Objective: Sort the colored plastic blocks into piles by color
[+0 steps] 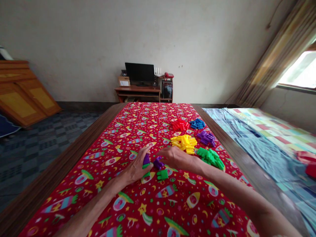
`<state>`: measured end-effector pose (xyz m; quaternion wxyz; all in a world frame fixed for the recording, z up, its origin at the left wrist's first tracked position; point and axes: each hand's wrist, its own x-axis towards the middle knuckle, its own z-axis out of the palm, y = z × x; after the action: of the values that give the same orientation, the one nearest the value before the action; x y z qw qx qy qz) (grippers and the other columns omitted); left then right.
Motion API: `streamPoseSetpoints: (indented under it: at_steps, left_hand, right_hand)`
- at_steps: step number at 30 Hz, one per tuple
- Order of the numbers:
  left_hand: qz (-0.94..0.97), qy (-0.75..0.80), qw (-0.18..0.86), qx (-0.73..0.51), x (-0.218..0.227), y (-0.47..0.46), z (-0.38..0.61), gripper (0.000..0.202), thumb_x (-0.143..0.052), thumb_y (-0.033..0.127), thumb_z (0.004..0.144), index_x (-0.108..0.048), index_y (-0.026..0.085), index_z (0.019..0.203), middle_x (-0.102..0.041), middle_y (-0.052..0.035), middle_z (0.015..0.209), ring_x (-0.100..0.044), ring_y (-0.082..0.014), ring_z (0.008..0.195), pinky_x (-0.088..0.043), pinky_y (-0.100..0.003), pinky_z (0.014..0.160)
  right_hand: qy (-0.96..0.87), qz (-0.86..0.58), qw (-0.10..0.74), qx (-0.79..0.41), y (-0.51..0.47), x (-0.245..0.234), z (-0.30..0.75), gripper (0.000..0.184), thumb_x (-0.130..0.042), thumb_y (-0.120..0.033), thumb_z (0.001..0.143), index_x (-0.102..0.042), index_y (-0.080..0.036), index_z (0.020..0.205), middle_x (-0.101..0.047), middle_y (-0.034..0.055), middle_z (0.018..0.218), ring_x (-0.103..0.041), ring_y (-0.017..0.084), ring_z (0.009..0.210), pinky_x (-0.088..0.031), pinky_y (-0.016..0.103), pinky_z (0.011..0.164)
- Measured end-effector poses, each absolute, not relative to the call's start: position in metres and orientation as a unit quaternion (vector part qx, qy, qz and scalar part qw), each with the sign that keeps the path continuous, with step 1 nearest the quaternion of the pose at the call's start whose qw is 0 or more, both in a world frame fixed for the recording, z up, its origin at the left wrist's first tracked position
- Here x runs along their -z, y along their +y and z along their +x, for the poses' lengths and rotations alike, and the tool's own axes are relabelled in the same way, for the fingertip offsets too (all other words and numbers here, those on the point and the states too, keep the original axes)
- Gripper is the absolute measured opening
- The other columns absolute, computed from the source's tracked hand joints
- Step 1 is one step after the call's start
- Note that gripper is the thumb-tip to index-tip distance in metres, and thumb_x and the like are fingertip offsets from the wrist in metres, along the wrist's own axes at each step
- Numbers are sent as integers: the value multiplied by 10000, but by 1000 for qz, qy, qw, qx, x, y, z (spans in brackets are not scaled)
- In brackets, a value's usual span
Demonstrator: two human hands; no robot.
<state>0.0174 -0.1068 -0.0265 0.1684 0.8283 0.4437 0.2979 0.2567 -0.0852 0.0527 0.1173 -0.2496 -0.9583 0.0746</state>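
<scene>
My left hand (pixel 135 168) is closed round a small stack of purple and green plastic blocks (pixel 146 162), held just above the red patterned cloth (pixel 138 204). My right hand (pixel 176 157) pinches a purple block (pixel 158 163) beside it. A loose green block (pixel 162 174) lies on the cloth under the two hands. To the right and beyond lie sorted piles: green blocks (pixel 211 157), yellow blocks (pixel 184 143), purple blocks (pixel 206 137), red blocks (pixel 180 124) and blue blocks (pixel 197 123).
The cloth covers a long wooden table (pixel 74 154). A bed with a striped sheet (pixel 269 138) runs along the right. A desk with a monitor (pixel 139 74) stands at the far wall. A wooden cabinet (pixel 22 92) leans at left; a curtained window (pixel 298 70) is at right.
</scene>
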Motion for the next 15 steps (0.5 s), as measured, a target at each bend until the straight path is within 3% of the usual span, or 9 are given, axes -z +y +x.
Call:
streamPoseSetpoints:
  at_steps: [3, 5, 9, 15]
  left_hand:
    - [829, 435, 169, -309, 26, -106, 16, 705, -453, 368, 930, -90, 241, 1520, -379, -163, 1472, -514, -282, 1228, -437, -487, 1037]
    - [834, 421, 168, -314, 27, -106, 14, 682, -399, 346, 943, -71, 221, 1527, -364, -171, 1487, -505, -283, 1243, -428, -483, 1048]
    - [841, 396, 172, -326, 27, -107, 12, 649, -331, 246, 949, -48, 231, 1533, -341, -160, 1507, -495, -262, 1269, -426, -466, 1053]
    - [822, 431, 184, -323, 21, -108, 13, 596, -335, 296, 965, -132, 232, 1522, -411, -149, 1471, -534, -249, 1232, -446, -436, 1036]
  right_hand:
    - [-977, -181, 99, -61, -100, -39, 238, 206, -535, -279, 927, -611, -142, 1060, -655, 116, 993, -589, 183, 883, -426, 270, 729]
    - [-972, -202, 102, -56, -98, -30, 233, 184, -525, -192, 911, -604, -124, 1062, -646, 138, 1019, -581, 190, 914, -433, 279, 752]
    - [-945, -262, 130, -145, -84, -23, 239, 183, -469, -33, 858, -620, -116, 917, -665, 67, 813, -567, 123, 713, -418, 224, 665]
    - [-887, -315, 214, -261, -82, -35, 264, 151, -538, -167, 878, -680, -157, 929, -667, 7, 727, -521, 84, 582, -357, 185, 551]
